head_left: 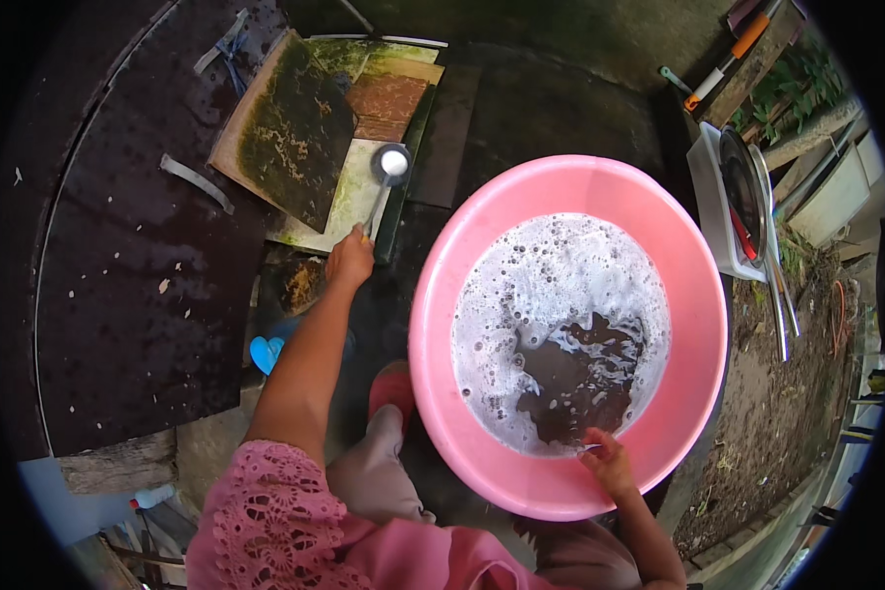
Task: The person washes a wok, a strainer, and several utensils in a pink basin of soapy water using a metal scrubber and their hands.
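Observation:
My left hand (351, 258) grips the handle of a ladle (378, 203), held out past the left side of a large pink plastic basin (689, 243). A bright white patch shows in the ladle's dark round bowl; whether it is a reflection or contents is unclear. Dark water (571, 369) fills part of the basin, with white suds (560, 254) floating around a gap in the foam. Over the basin's near inner wall hovers my right hand (608, 464), fingers loosely bent and apart, with nothing visible in them.
Mossy old boards (295, 133) lean in a stack beyond my left hand. A dark brown panel (140, 295) extends along the left. Right of the basin stands a white plastic tub (712, 199) with a round lid (741, 184) and metal poles (778, 310). Bare soil (767, 428) lies further right.

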Available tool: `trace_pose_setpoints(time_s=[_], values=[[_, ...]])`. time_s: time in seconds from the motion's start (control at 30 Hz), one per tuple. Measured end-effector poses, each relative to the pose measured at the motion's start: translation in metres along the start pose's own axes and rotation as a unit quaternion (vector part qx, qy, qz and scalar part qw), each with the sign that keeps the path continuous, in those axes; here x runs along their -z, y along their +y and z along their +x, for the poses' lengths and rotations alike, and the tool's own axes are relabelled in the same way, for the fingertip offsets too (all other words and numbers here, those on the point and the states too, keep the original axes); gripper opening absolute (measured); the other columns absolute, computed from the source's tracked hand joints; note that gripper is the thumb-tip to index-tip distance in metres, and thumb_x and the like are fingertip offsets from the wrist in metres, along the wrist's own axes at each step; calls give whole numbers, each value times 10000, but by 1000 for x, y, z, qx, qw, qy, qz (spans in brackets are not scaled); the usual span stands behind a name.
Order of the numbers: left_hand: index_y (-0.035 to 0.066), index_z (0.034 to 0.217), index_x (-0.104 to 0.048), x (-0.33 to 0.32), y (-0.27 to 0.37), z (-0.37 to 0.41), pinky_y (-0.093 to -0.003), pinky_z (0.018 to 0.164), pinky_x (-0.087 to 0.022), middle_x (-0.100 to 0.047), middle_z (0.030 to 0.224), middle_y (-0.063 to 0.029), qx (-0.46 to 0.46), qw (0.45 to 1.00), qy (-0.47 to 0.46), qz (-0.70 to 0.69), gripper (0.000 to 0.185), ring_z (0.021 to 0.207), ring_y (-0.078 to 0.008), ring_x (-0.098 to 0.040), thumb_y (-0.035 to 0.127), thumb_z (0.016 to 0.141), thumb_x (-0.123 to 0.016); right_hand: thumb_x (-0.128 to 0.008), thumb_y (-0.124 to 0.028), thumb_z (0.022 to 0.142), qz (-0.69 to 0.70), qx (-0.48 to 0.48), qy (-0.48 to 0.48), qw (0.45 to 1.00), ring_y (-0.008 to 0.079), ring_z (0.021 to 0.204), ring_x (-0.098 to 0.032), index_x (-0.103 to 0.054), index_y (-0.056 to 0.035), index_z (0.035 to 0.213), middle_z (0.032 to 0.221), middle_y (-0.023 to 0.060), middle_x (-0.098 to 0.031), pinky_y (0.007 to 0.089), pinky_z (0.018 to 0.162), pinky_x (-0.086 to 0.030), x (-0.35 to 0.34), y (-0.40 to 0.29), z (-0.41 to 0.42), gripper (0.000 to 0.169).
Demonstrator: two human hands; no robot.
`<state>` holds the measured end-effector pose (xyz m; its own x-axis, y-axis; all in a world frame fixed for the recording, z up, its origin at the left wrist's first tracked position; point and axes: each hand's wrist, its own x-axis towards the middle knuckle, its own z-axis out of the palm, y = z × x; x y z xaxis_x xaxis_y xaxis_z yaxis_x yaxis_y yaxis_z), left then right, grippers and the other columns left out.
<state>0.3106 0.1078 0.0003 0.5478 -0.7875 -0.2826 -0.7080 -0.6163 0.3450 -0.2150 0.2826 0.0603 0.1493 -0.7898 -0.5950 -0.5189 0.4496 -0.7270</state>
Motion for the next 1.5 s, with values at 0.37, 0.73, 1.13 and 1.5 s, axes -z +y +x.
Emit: trace_pose_setpoints(time_s=[0.37,0.73,1.13,1.5], values=[[167,1351,-369,-2,30,8,-460,780,-464,-620,1015,-202,13,997,39,-64,492,932,-377,-591,279,890,-497,-648,-13,759,8,-16,2,1000,116,794,-573,-521,-28,1200,1007,60,-592,251,701,-492,-12,8,4,459],[144,1289,-444,-14,38,13,-466,735,-473,-621,940,-221,118,957,-129,-232,439,841,-419,-596,281,878,-517,-653,-20,779,35,-36,7,999,123,806,-577,-516,-18,1186,953,56,-597,256,720,-491,-11,4,9,429],[151,1319,-424,-32,35,17,-441,768,-477,-637,961,-197,-92,974,57,-198,483,896,-386,-604,328,879,-516,-676,-37,773,51,-28,10,998,118,776,-582,-542,-30,1160,915,45,-614,253,720,-490,-9,16,12,410],[160,1306,-433,-40,31,39,-441,792,-464,-613,1019,-220,-18,985,-3,-174,453,938,-395,-586,289,881,-519,-676,-44,780,75,-63,-3,995,124,822,-579,-539,-36,1173,962,57,-607,261,743,-491,-7,19,13,416]])
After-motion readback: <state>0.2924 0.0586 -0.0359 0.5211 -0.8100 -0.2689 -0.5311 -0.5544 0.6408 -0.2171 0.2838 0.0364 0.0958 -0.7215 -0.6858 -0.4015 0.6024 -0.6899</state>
